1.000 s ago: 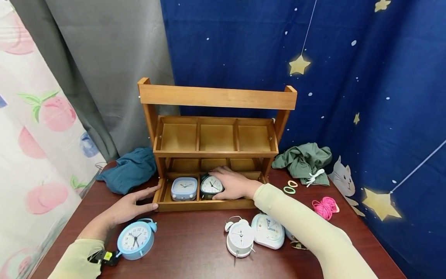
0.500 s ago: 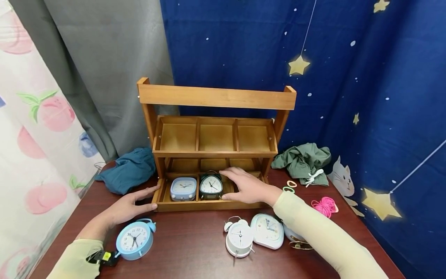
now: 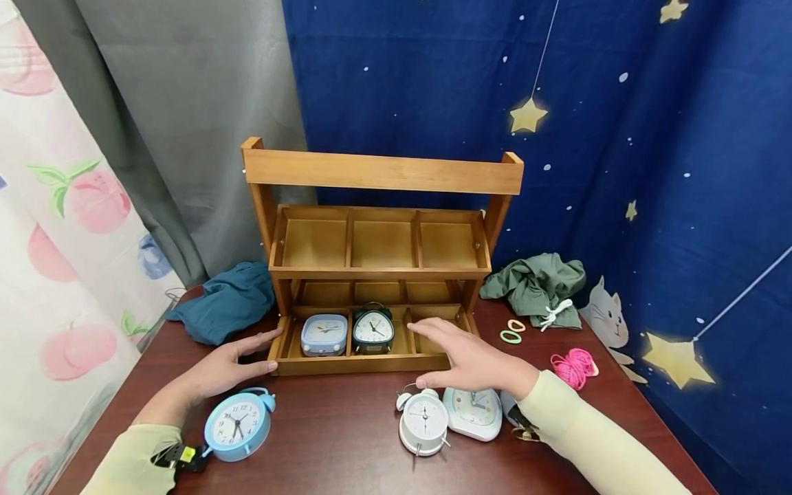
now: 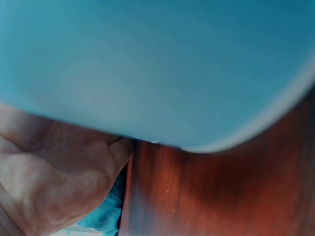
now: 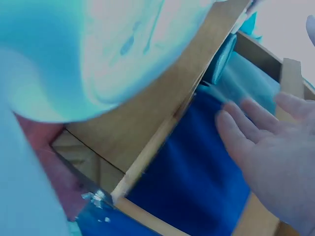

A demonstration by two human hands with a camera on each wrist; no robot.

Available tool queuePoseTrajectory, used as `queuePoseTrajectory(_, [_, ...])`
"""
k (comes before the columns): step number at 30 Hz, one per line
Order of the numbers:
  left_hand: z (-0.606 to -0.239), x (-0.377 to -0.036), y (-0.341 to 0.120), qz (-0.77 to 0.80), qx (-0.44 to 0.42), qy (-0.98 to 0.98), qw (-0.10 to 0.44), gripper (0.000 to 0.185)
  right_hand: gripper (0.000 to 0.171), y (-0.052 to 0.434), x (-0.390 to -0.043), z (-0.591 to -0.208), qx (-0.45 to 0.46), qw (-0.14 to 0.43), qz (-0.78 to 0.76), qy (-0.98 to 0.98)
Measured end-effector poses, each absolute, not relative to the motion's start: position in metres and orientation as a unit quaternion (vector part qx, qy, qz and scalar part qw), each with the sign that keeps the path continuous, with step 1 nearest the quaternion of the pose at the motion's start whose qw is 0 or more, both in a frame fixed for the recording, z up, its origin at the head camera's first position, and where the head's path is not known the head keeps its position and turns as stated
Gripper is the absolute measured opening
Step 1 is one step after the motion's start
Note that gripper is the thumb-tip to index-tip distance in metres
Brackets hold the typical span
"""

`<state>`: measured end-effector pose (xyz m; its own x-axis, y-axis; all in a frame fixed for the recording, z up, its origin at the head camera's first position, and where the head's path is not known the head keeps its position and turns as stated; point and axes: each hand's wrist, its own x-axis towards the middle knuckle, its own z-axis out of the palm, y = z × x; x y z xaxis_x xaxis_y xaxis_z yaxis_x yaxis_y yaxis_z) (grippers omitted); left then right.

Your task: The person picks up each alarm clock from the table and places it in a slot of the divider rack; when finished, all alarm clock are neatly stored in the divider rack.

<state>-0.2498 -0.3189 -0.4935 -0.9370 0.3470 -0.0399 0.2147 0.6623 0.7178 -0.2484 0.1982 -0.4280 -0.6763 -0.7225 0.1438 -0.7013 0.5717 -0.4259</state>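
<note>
My left hand (image 3: 216,368) rests with extended fingers against the left end of the wooden shelf (image 3: 383,170). Close below that wrist stands a light blue alarm clock (image 3: 238,425), which fills the upper left wrist view, the palm (image 4: 59,167) showing under it. In the lower tray, a blue square clock (image 3: 324,334) occupies the left compartment and a black alarm clock (image 3: 373,330) the middle one. Holding nothing, my right hand (image 3: 473,354) hovers over the tray's front right, fingers spread. Beneath it are a white twin-bell clock (image 3: 424,421) and a pale rounded-square clock (image 3: 475,414).
A blue-grey object (image 3: 512,411) is partly hidden by the right sleeve. Teal cloth (image 3: 225,302) lies left of the shelf, green cloth (image 3: 540,285) right. Hair ties (image 3: 511,337) and pink yarn (image 3: 574,368) lie at the right. Curtains hang behind.
My right hand has let go of the black alarm clock and drawn back to the right and toward me. The clock stays in the middle compartment; my left hand keeps its place.
</note>
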Motion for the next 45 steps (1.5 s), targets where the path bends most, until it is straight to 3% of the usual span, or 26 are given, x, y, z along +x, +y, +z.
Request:
queuePoseTrajectory(11, [-0.493,-0.251,-0.32,0.375,0.159,0.909,0.084,0.082,0.094,0.204,-0.216,-0.439,-0.431,0.065,-0.226,0.871])
queuePoseTrajectory(24, [-0.493,-0.251,-0.318,0.385,0.153,0.905,0.097,0.083,0.095,0.202,-0.208,-0.459,-0.468,0.108,-0.203,0.853])
queuePoseTrajectory(32, [-0.493,-0.251,-0.318,0.384,0.155,0.905,0.095,0.083,0.097,0.201,-0.206,-0.463,-0.473,0.109,-0.187,0.854])
queuePoseTrajectory(45, [-0.495,-0.251,-0.32,0.388,0.163,0.903,0.091,0.082,0.074,0.195,-0.204,-0.468,-0.466,0.075,-0.22,0.854])
